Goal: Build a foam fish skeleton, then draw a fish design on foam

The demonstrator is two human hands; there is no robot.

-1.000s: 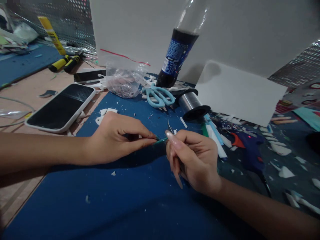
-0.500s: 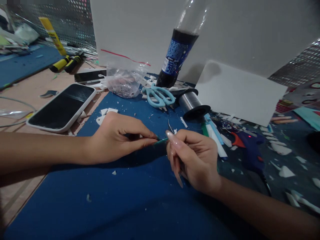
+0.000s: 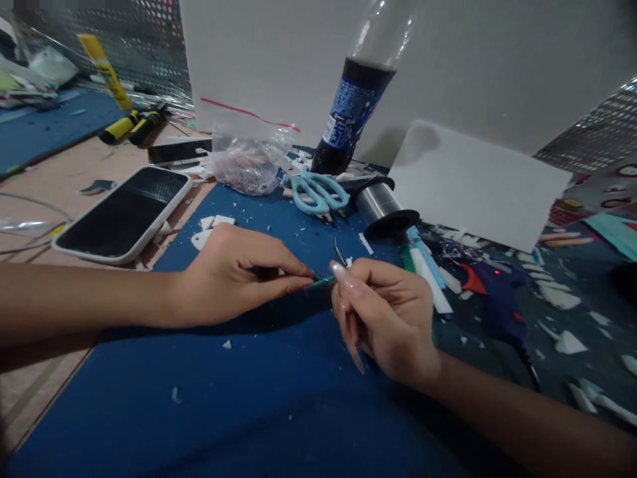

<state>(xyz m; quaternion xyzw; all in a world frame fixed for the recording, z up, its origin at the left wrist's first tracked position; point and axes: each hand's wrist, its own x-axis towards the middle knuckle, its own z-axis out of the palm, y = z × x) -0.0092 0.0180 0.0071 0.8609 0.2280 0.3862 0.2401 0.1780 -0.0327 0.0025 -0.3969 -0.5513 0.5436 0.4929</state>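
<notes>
Over the blue mat (image 3: pixel 209 405), my left hand (image 3: pixel 239 275) pinches a thin green strip (image 3: pixel 323 281) between thumb and fingertips. The strip runs across to my right hand (image 3: pixel 385 312), whose thumb and index finger are closed on its other end. A thin curved wire or tip (image 3: pixel 339 251) rises just behind the right thumbnail; I cannot make out what it belongs to. The lower fingers of the right hand curl loosely downward. How far the strip extends inside either grip is hidden.
Behind the hands lie light blue scissors (image 3: pixel 316 191), a wire spool (image 3: pixel 381 207), a bottle of dark drink (image 3: pixel 355 99) and a zip bag (image 3: pixel 246 159). To the left is a phone (image 3: pixel 124 212). A glue gun (image 3: pixel 500 299) with a red light rests among white scraps at right.
Both hands stay nearly in place. The green strip between the fingertips has shifted very slightly.
</notes>
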